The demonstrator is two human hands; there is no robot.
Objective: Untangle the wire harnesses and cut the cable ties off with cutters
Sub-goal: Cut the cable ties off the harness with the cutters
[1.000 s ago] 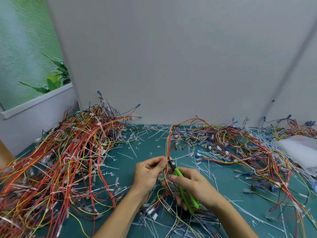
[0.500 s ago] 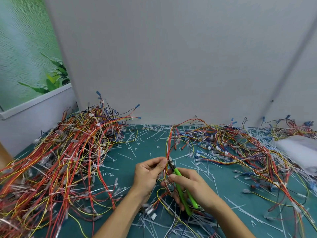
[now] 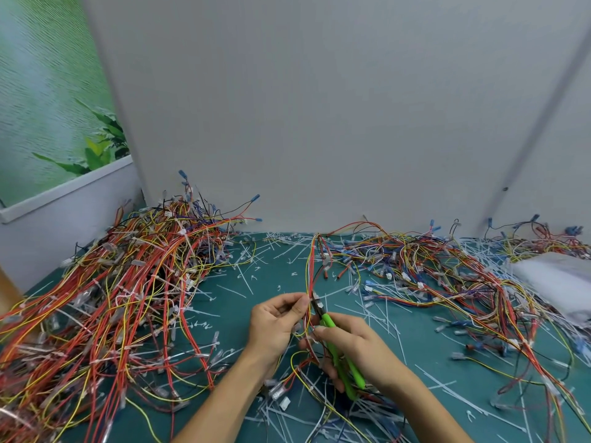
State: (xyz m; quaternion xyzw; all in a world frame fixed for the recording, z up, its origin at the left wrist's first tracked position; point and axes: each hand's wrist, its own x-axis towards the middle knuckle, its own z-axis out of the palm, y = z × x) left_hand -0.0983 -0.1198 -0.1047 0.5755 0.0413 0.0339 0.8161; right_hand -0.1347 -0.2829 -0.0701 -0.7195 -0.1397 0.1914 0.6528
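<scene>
here our left hand point(image 3: 275, 324) pinches the harness point(image 3: 309, 266) taut so the cutters point(image 3: 327, 321), clenched in our right hand point(image 3: 355, 343), can snip there.

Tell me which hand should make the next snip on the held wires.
Right. The right hand grips the green cutters, whose tip sits against the wire bundle. The left hand pinches that bundle and is best kept steadying it.
</scene>
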